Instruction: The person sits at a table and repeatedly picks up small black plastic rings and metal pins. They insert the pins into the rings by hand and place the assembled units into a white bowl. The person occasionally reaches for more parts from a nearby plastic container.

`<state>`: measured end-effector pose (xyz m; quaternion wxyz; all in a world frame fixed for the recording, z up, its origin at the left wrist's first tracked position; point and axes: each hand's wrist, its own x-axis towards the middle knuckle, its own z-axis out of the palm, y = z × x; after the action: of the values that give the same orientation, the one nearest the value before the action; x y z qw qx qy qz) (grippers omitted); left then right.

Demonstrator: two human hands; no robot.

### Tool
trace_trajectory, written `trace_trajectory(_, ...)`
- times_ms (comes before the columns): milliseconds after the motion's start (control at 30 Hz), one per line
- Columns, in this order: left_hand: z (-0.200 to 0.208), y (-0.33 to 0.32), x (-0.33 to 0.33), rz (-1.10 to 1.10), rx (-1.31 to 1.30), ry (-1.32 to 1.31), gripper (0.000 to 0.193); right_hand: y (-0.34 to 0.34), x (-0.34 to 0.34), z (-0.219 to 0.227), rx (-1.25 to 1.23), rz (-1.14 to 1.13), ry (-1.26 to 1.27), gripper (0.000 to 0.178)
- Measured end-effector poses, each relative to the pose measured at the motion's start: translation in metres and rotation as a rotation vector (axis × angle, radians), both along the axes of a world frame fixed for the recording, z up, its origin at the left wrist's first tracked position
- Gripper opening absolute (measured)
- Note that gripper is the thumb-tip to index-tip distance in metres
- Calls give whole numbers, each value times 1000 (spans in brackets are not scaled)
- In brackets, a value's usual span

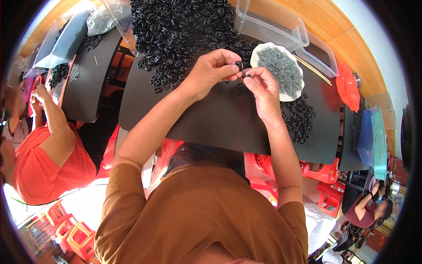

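Over the dark table point(206, 119), my left hand point(209, 72) pinches a small black plastic piece point(238, 65) between thumb and fingertips. Close beside it, my right hand point(266, 90) is closed at the fingertips on a tiny dark part point(246, 75), too small to name. Beyond my left hand spreads a large heap of black oval pieces point(184, 31) with holes in them. A white scalloped bowl point(255, 59) of small grey parts point(281, 68) stands just past my right hand. Right of my right wrist lies a smaller pile of black pieces point(300, 119).
Clear plastic bins point(272, 26) stand at the far edge, with thin sticks point(314, 70) nearby. A red dish point(347, 86) and a teal basket point(379, 143) sit at the right. On the left, a person in red point(52, 158) works at another table point(90, 83). Red stools point(81, 237) stand behind.
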<state>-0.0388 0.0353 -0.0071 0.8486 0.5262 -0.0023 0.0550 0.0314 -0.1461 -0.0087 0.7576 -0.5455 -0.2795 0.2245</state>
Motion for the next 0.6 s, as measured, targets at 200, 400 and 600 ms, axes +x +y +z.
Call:
trace_trajectory(200,2,5,-6,-18,50,53,24,-3,-3,5,-77,-72,-86,9)
trace_trajectory(400,3,7,-7,-49,107,67,24,-4,-1,7,-105,-101,-139,7)
trace_trajectory(600,1,6,-7,-47,96,55,23,-3,-4,7,-139,-101,-155,6)
